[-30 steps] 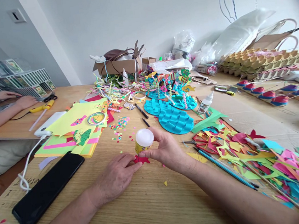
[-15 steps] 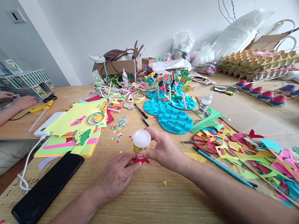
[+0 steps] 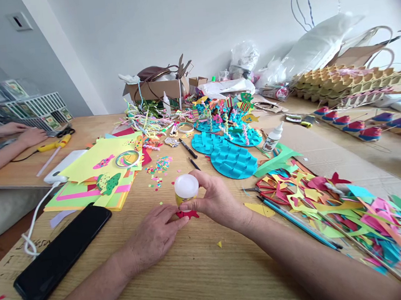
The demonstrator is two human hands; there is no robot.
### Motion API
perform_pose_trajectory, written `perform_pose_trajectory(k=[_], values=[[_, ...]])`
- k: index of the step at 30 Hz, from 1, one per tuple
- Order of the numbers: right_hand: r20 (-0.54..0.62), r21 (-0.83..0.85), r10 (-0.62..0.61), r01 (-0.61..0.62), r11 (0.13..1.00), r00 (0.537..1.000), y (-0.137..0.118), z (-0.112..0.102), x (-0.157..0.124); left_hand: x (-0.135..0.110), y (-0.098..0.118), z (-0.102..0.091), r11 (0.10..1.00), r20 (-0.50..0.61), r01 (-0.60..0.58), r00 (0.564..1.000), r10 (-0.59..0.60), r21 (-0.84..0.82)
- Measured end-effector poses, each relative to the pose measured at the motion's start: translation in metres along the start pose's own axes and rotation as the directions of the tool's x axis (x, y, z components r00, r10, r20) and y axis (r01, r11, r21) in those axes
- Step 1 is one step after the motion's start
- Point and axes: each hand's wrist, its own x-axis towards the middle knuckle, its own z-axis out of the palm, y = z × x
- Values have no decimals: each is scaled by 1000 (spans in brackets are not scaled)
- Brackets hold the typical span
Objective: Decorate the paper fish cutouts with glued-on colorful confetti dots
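My right hand (image 3: 215, 200) is wrapped round a yellow glue stick (image 3: 186, 189) with a white end, held upright and pressed down on a small red paper cutout (image 3: 188, 214) on the wooden table (image 3: 199, 274). My left hand (image 3: 155, 233) lies on the table with its fingers pinning the left edge of the red cutout. Most of the cutout is hidden under the glue stick and my fingers.
A black phone (image 3: 61, 254) lies front left, a stack of coloured paper (image 3: 99, 175) behind it. Blue paper discs (image 3: 233, 160), pens and a glue bottle (image 3: 273, 137) sit ahead; paper scraps (image 3: 335, 207) spread right. Another person's hands (image 3: 27, 135) rest at far left.
The glue stick and my right hand have shifted slightly left and down onto the red cutout. My left hand has stayed in place.
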Motion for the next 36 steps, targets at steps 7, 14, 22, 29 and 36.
perform_pose_trajectory(k=[7, 14, 22, 29, 36], values=[[-5, 8, -5, 5, 1000, 1000, 1, 0, 0, 2, 1, -2, 1000, 11, -3, 1000, 3, -3], [-15, 13, -13, 13, 1000, 1000, 6, 2, 0, 1, -1, 0, 1000, 17, -2, 1000, 2, 5], [-19, 49, -6, 7, 999, 1000, 5, 2, 0, 1, 1, 0, 1000, 8, -2, 1000, 2, -3], [-13, 35, -9, 10, 999, 1000, 7, 2, 0, 1, 0, -1, 1000, 8, -8, 1000, 8, -8], [-7, 50, -22, 22, 999, 1000, 7, 1, 0, 2, 1, -1, 1000, 3, -4, 1000, 4, 1]])
